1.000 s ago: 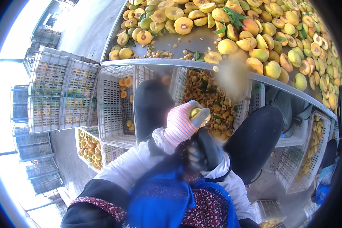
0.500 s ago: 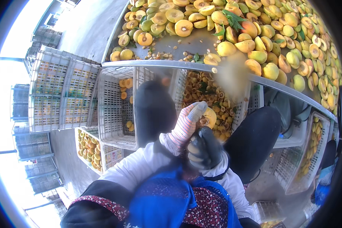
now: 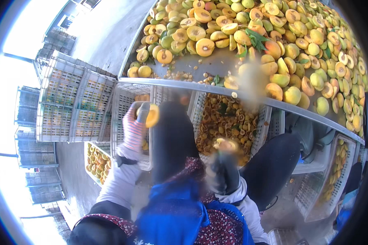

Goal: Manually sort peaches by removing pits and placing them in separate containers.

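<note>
One yellow fruit half (image 3: 153, 116) is pinched in the left hand (image 3: 135, 121) by a crate (image 3: 120, 107); a loose pinch could drop it outside. The right hand's (image 3: 222, 173) grip is too blurry to tell.

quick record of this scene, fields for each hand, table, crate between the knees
left hand: pink-striped glove, holding a curved yellow fruit piece, seen against a white plastic crate
right hand: dark glove, motion-blurred; tan-yellow piece at fingertips
table: grey metal, heaped with halved yellow-green fruit
crate between knees: white plastic, holding brownish-yellow fruit scraps
</note>
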### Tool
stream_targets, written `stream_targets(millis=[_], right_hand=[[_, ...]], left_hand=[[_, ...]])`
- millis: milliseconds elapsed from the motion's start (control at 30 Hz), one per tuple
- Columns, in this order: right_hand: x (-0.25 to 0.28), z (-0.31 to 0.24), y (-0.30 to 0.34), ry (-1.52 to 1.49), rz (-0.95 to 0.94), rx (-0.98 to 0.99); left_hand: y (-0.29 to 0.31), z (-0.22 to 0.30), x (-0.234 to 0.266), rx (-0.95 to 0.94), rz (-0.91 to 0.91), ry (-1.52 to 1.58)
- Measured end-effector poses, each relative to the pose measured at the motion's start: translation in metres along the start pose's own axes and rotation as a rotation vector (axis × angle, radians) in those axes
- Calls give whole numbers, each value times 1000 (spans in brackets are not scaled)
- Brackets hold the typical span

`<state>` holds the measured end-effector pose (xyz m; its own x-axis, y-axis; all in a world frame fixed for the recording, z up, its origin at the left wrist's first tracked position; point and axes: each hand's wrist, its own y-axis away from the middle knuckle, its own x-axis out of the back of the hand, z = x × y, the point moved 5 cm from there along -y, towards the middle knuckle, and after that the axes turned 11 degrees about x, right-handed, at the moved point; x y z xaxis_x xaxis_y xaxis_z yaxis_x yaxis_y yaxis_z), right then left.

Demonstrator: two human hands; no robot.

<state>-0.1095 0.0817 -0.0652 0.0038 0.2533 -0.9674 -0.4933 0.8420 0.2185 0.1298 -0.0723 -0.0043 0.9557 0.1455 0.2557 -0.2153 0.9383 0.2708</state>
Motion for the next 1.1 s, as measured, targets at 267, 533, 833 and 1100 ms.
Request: stream_targets(millis=[267, 533, 833, 1100], right_hand=[[37, -20, -21, 156, 298, 74], [46, -28, -27, 158, 667, 106], [43, -46, -29, 242, 725, 129], [41, -42, -27, 332, 702, 203]], left_hand=[[-112, 118, -79, -612, 102, -1081], [-342, 171, -279, -552, -153, -920], [-253, 140, -320, -544, -293, -1304], [-139, 98, -249, -499, -383, -1566]])
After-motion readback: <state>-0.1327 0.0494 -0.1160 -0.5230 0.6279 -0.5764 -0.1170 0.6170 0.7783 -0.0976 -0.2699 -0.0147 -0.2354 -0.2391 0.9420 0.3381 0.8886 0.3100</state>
